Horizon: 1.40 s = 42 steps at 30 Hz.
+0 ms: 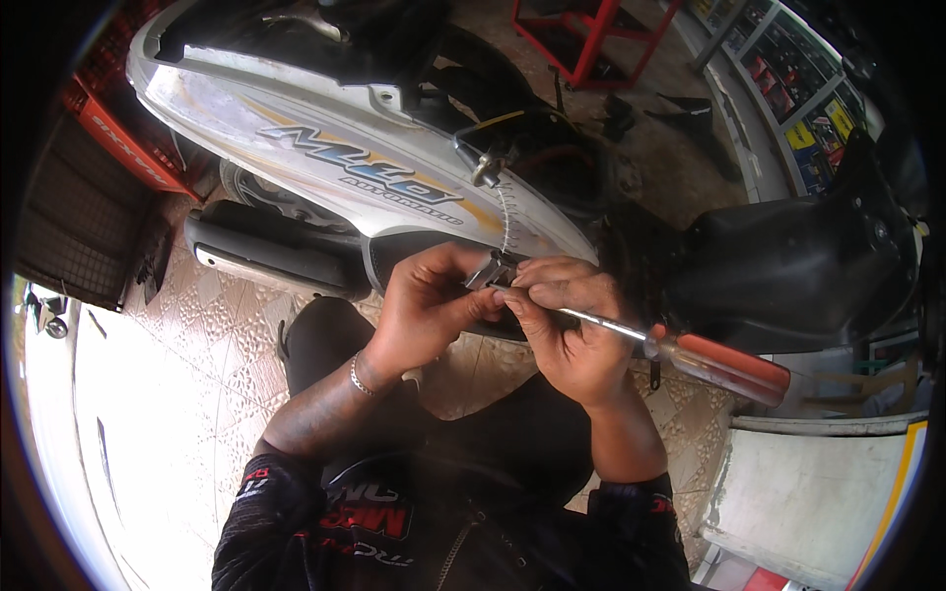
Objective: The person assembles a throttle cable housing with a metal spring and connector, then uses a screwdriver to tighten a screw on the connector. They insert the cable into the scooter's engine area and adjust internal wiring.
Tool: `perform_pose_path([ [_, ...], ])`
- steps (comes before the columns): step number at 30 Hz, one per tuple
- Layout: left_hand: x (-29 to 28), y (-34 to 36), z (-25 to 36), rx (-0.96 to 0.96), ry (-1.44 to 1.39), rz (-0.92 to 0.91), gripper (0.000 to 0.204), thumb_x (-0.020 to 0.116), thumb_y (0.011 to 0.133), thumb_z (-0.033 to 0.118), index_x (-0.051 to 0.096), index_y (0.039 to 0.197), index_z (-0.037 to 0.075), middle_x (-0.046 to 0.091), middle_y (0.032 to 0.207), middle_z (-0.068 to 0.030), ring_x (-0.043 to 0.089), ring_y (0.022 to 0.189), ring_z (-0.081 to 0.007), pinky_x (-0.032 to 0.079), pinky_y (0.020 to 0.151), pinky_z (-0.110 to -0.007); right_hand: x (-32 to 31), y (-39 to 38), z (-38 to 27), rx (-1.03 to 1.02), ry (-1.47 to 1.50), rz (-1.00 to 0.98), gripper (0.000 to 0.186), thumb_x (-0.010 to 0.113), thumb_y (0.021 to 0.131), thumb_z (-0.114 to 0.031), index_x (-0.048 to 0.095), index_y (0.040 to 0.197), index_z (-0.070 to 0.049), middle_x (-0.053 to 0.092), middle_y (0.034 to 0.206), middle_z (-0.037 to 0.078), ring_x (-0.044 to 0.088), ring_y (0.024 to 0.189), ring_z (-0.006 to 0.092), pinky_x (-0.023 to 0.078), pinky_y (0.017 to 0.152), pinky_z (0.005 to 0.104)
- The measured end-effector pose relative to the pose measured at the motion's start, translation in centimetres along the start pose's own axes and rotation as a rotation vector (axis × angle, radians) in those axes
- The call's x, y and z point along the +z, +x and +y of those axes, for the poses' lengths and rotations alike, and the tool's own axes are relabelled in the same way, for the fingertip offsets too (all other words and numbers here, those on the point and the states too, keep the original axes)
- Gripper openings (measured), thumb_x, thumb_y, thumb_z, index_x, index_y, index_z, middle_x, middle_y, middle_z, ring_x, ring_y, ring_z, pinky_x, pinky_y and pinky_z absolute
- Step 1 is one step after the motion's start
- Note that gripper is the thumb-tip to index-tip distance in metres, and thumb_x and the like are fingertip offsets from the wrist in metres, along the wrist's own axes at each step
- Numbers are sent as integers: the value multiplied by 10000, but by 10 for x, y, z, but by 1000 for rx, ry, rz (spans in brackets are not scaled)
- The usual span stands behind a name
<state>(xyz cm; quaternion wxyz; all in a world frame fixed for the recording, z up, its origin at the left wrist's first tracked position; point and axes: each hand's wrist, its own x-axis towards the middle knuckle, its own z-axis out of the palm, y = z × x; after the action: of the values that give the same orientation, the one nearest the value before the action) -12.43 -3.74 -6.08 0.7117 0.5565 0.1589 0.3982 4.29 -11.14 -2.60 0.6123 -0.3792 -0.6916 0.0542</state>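
Observation:
My left hand [429, 310] pinches a small dark-and-silver metal fitting [493, 266], to which a white coiled line [507, 217] runs down from a brass-coloured piece [487, 169] on the scooter. My right hand [576, 330] grips the shaft of a screwdriver with a red and clear handle [724, 366], its fingertips beside my left hand's at the fitting. The screwdriver's tip is at the fitting, mostly hidden by fingers. Behind both hands is the scooter's white side panel [325, 167] with stickers and an open dark top.
A black scooter seat or plastic body piece [778, 276] lies at right. A red trolley [591, 59] and glass-fronted shelves [808, 89] stand behind. An orange rack [133, 143] is at left, a worn white cabinet [778, 492] at lower right, above patterned tile flooring [227, 325].

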Motion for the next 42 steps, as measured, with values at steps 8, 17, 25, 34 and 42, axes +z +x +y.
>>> perform_pose_path([
  [8,2,-1,3,-11,-51,-4,206,723,906,-34,628,1086,-2,696,1007,-47,664,846,-83,588,763,-246,-11,7,-10,73,112,-25,223,729,890,43,548,1009,-13,663,967,131,707,936,242,570,827,338],
  [17,2,1,2,-35,-18,4,211,752,887,-4,614,1045,24,733,982,-101,699,797,-122,599,717,-264,-19,24,-6,425,414,95,164,593,985,16,444,1051,0,646,945,136,696,920,197,595,833,335],
  [25,-1,2,5,-22,-20,-4,207,751,890,3,619,1049,20,740,999,-117,701,808,-119,606,711,-263,-21,42,0,527,402,-39,159,600,1002,-53,453,1053,-16,643,940,117,706,883,195,623,794,354],
  [34,-5,1,5,-39,-59,-16,226,735,898,-30,637,1097,6,701,1027,-40,676,843,-78,585,738,-226,-16,46,-6,655,477,34,200,618,1003,-105,446,1058,-18,636,940,119,712,797,190,640,635,300],
  [42,-4,1,5,-37,-61,-9,220,730,900,-36,635,1094,4,700,1029,-36,673,846,-72,581,733,-219,-15,46,-5,636,425,22,205,616,1006,-121,446,1054,-17,638,926,116,707,791,176,630,594,267],
])
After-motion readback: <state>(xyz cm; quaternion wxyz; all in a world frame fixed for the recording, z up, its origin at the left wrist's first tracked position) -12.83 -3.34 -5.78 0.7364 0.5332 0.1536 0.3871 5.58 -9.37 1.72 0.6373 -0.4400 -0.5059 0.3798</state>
